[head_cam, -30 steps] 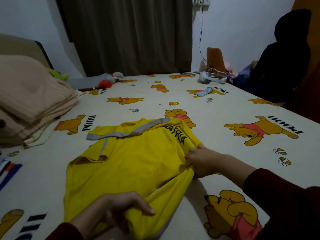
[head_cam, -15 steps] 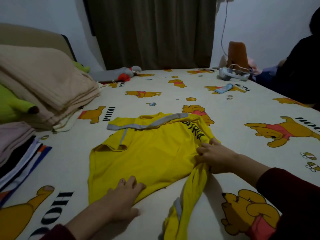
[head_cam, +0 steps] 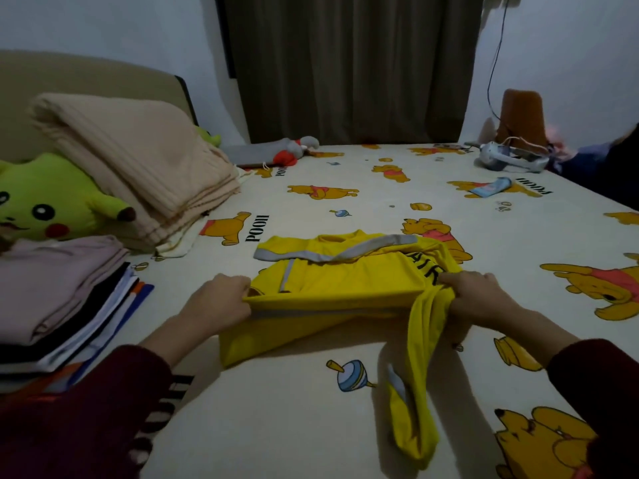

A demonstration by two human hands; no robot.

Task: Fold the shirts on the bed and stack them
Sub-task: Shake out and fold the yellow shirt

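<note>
A yellow shirt (head_cam: 345, 281) with grey trim and black lettering lies on the cartoon-print bed sheet (head_cam: 345, 188) in front of me. Its lower part is lifted and doubled up toward the collar. My left hand (head_cam: 216, 300) grips the left end of that fold. My right hand (head_cam: 479, 295) grips the right end, where one yellow sleeve hangs down toward me. A stack of folded shirts (head_cam: 58, 305), pale pink on top, sits at the left edge of the bed.
A folded beige blanket (head_cam: 138, 160) and a green plush toy (head_cam: 48, 202) lie at the far left. A grey and red soft toy (head_cam: 294, 150) is near the curtain. A white headset (head_cam: 511, 159) and small blue item (head_cam: 491, 188) lie at far right.
Both hands took hold of the shirt's sides and raised its lower half up toward the collar. The left hand, flat on the hem before, now grips the fold. The view turned left.
</note>
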